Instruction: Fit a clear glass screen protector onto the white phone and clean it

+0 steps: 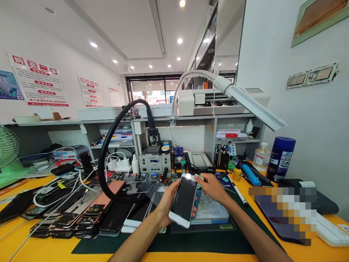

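Observation:
My left hand (166,203) is wrapped round a white smartphone (184,200) with a dark screen, held tilted above the work mat. Fingers curl under its lower edge. My right hand (212,187) pinches the phone's top corner, fingers closed on something small and white that I cannot make out. Under the phone lies a blue-edged pad (212,213) on a dark green mat (169,242). Both forearms reach in from the bottom of the view.
Several phones and screens (81,214) are piled at left with white cables (62,182). A black hose (109,145), a soldering station (155,162), a desk lamp (253,105), a blue can (280,158), bottles and a fan (8,147) ring the yellow bench.

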{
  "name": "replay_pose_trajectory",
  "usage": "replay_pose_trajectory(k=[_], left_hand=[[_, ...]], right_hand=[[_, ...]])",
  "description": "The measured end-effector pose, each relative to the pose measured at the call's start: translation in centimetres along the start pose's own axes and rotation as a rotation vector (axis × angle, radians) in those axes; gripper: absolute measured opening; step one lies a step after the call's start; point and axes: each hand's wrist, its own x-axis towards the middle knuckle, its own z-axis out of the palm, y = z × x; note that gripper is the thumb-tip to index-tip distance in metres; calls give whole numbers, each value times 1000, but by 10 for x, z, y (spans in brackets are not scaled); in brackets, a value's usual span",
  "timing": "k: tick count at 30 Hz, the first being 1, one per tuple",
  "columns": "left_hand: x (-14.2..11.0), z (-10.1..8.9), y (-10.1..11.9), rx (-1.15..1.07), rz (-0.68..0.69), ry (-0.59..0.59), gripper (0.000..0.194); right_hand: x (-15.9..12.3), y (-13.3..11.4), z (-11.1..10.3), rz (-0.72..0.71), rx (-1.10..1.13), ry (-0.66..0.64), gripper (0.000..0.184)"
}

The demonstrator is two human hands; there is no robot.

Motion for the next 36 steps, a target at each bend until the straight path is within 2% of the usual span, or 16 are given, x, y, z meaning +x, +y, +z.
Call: replay_pose_trajectory(k=[11,24,36], left_hand=[[0,-1,0,-61,-30,-18,60],[0,2,1,-39,-32,11,63],[-4,6,2,-28,-25,16,57]], right_hand=[[0,0,0,6,-2,-4,48],[-1,-2,-1,2,-23,-5,48],[0,-1,-2,4,-28,-11,48]])
